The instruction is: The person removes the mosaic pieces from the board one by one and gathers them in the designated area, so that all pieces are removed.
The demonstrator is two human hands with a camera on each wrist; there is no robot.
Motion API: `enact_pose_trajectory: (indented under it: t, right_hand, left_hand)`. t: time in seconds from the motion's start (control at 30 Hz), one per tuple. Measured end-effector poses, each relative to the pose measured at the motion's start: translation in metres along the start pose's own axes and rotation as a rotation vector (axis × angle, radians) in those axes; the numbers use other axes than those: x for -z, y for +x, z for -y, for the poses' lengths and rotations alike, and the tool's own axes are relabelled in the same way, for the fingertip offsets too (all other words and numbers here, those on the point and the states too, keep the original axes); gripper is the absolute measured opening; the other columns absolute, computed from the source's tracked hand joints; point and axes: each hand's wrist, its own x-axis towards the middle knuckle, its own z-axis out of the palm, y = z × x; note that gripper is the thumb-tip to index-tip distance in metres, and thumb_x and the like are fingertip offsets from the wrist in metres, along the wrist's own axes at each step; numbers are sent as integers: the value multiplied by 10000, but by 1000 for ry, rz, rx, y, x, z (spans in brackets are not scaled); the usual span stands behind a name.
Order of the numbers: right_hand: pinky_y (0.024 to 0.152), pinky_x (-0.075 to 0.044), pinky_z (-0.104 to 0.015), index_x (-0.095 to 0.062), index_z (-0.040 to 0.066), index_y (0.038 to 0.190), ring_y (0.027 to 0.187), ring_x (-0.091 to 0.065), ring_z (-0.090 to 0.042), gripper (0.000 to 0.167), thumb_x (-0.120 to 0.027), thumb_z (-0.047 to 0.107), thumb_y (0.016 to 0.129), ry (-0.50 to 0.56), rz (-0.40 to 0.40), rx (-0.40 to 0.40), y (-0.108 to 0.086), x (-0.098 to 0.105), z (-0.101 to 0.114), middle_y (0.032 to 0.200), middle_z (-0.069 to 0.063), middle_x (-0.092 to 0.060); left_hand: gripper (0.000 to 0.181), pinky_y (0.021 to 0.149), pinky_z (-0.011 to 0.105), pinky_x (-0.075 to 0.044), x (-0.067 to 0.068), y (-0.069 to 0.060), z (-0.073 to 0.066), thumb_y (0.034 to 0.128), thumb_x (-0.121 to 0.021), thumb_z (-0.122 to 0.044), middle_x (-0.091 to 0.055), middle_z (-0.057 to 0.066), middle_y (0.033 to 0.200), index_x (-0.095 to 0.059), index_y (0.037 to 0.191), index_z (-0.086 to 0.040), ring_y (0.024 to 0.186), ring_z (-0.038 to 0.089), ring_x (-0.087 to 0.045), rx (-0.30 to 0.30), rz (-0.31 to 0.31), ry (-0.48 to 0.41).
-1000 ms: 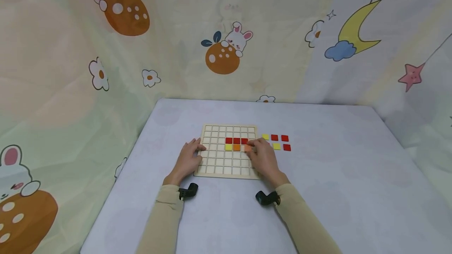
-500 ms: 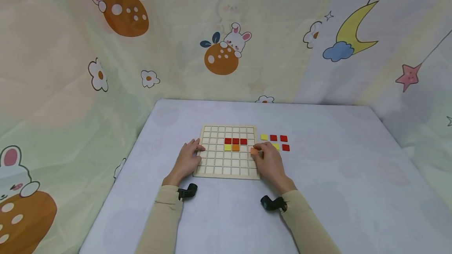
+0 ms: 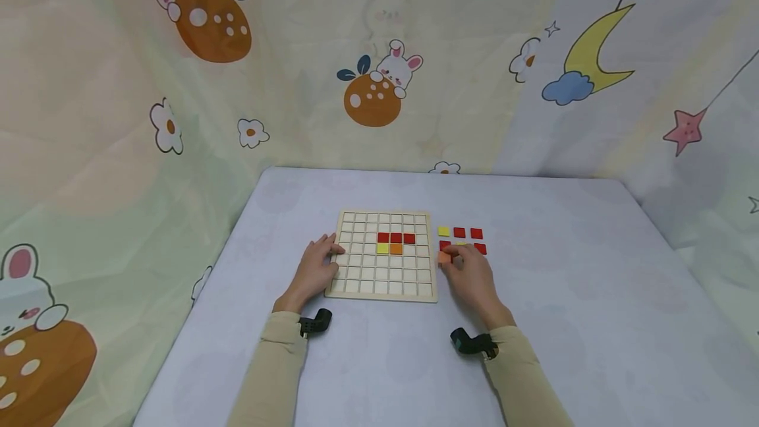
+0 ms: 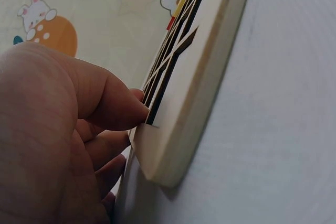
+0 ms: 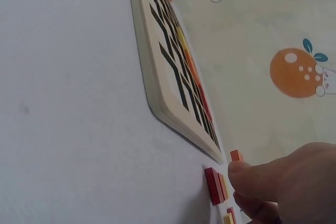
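My right hand (image 3: 472, 277) pinches an orange square tile (image 3: 444, 257) between thumb and fingers, just right of a wooden grid board (image 3: 379, 297). In the right wrist view the held tile (image 5: 235, 156) pokes out past the thumb tip. On the board sit several red tiles (image 3: 396, 238) in a row, with a yellow tile (image 3: 382, 249) and another orange tile (image 3: 396, 250) below them. My left hand (image 3: 314, 270) rests against the board's left edge. Up close in the left wrist view, its thumb (image 4: 118, 103) touches the rim near a corner, with other fingers partly hidden behind.
Loose tiles lie right of the board: a yellow tile (image 3: 443, 231) and red tiles (image 3: 476, 234) in the far row, more red and yellow in the near one, partly behind my right hand. A white cloth (image 3: 569, 295) covers the table; a printed curtain (image 3: 296, 84) hangs behind.
My right hand has carried the orange tile rightward, off the board to beside the loose tiles. The cell right of the orange tile on the board is now uncovered. The left hand stays put.
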Motion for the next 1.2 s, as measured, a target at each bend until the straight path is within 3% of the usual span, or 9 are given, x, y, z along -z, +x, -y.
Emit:
enact_pose_trajectory:
  t: [0.5,1.2]
  right_hand:
    - [977,-497,-515,-634,21,1225,1123,-524,-351,335,-672,140,913,-40,-7,-50,0,17,-29,1206,-184,-584]
    - [794,-522,-390,-646,16,1215,964,-511,-304,340,-694,134,900,-39,12,-81,1,19,-34,1146,-180,-574]
  left_hand:
    - [357,1241,390,-42,-1,1,-2,804,-501,-2,-374,116,1542,-663,1110,-90,1469,274,-239,8,2,-1]
    - [362,1239,349,-29,1,0,-1,814,-494,-5,-356,71,1556,-656,1121,-105,1478,226,-214,28,13,2]
